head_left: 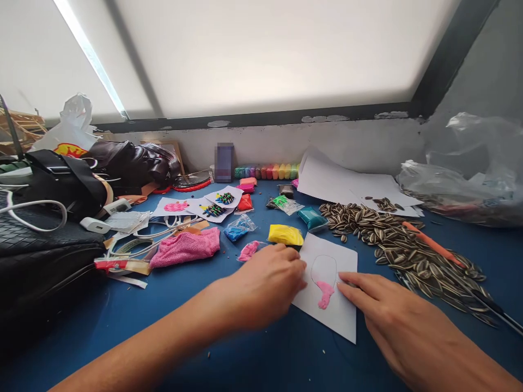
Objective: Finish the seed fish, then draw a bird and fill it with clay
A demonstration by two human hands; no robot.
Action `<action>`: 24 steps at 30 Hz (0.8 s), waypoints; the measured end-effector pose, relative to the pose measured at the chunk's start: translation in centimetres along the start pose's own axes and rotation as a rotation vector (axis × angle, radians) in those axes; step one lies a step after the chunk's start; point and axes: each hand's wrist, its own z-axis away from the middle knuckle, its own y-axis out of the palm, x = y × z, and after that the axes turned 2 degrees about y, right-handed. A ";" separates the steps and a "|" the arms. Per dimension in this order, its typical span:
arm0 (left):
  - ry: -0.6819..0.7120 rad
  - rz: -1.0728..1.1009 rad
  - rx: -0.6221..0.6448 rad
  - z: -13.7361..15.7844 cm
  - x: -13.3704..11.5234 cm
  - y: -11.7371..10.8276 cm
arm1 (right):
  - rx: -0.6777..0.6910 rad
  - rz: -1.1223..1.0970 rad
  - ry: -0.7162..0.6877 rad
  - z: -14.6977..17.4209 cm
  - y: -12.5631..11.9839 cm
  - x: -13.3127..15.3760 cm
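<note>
Blue tabletop point(171, 337) is being backlit by pale blind point(278, 54); can't tell if anything's being gripped by left hand point(265, 280) or right hand point(390, 313).

Left hand point(267, 286), right hand point(390, 313), paper point(341, 317) between — pink clay point(326, 294) atop

Passing room across near blue table point(286, 362), seeds point(392, 238) blocking right of white paper point(345, 307), yellow packet point(286, 235) just beyond

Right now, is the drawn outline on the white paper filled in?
Only partly: pink clay covers the lower end of the outline; bare white paper shows inside its upper part.
</note>
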 end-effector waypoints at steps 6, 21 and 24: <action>0.049 -0.111 -0.015 -0.2 -0.5 2.2 | 0.018 0.012 -0.055 -0.1 -0.9 0.6; -0.313 0.006 -0.016 -1.0 -0.6 1.1 | -0.004 0.017 0.016 -1.3 -1.2 -0.4; -0.321 0.028 -0.021 -1.0 -0.6 1.3 | -0.066 0.090 0.043 -1.4 -0.3 -1.9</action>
